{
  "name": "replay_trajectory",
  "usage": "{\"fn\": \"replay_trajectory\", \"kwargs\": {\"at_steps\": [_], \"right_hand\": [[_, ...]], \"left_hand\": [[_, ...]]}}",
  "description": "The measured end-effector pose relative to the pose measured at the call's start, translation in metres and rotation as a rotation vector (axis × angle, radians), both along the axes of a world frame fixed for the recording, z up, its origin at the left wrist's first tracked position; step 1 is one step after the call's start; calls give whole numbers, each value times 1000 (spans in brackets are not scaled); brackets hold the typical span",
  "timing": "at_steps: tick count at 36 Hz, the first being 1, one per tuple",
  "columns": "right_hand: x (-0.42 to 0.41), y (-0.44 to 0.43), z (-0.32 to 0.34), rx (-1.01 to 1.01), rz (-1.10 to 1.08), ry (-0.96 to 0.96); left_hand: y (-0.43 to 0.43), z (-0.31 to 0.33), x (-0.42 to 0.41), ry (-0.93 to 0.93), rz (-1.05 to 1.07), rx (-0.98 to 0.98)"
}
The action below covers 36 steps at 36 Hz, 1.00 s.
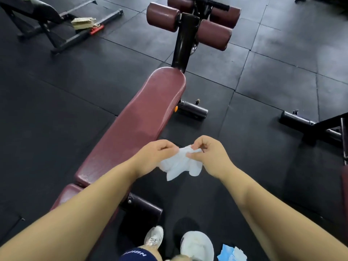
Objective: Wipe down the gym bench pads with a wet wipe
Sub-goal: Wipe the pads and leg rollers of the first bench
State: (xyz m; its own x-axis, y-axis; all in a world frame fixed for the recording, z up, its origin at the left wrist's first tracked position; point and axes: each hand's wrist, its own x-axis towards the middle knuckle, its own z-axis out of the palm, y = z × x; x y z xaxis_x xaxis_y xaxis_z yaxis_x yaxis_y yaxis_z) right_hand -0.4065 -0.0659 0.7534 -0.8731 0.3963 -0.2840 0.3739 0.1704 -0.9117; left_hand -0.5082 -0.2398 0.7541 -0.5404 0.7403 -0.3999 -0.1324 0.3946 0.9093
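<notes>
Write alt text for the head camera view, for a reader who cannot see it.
Two bare hands, left hand and right hand, pinch a crumpled white wet wipe between them beside a long maroon bench pad. Beyond it stand maroon roller pads, all on a dark tiled floor; white shoes and a blue packet show at the bottom edge.

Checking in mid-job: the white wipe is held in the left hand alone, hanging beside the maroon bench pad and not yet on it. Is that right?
Not quite. The head view shows both hands on the wipe: the left hand and the right hand each pinch its upper edge. The rest holds: it hangs crumpled beside the maroon bench pad, not yet on it.
</notes>
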Motion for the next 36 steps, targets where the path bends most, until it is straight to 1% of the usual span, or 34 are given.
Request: {"fn": "replay_trajectory", "kwargs": {"at_steps": [2, 6, 8, 12, 15, 17, 18, 20, 22, 25, 30, 33, 36], "right_hand": [[-11, 7, 1, 45, -4, -33], [-30, 27, 4, 159, 50, -112], [-38, 40, 6, 188, 129, -146], [-59, 68, 9, 248, 373, -204], [-79, 91, 6, 381, 449, -270], [-95, 108, 2, 496, 476, -282], [-104, 118, 0, 522, 485, -265], [-124, 139, -3, 498, 505, -251], [-145, 164, -6, 426, 491, -262], [-175, 205, -9, 364, 450, -261], [-226, 267, -16, 447, 329, -333], [-253, 291, -21, 434, 217, -340], [-279, 306, -21, 277, 141, -326]], "left_hand": [[10, 0, -16, 83, -55, -33], [33, 0, -40, 202, -68, -61], [44, 4, -52, 228, -98, -60], [64, 9, -77, 243, -184, -42], [83, 6, -97, 264, -226, -55], [98, 2, -111, 326, -221, -92], [107, -1, -118, 358, -207, -108], [126, -7, -132, 413, -168, -135], [151, -13, -146, 454, -106, -183], [195, -16, -166, 456, 36, -264], [262, -18, -198, 539, 102, -361], [288, -24, -215, 515, 124, -339], [305, -28, -229, 410, 150, -254]]}}
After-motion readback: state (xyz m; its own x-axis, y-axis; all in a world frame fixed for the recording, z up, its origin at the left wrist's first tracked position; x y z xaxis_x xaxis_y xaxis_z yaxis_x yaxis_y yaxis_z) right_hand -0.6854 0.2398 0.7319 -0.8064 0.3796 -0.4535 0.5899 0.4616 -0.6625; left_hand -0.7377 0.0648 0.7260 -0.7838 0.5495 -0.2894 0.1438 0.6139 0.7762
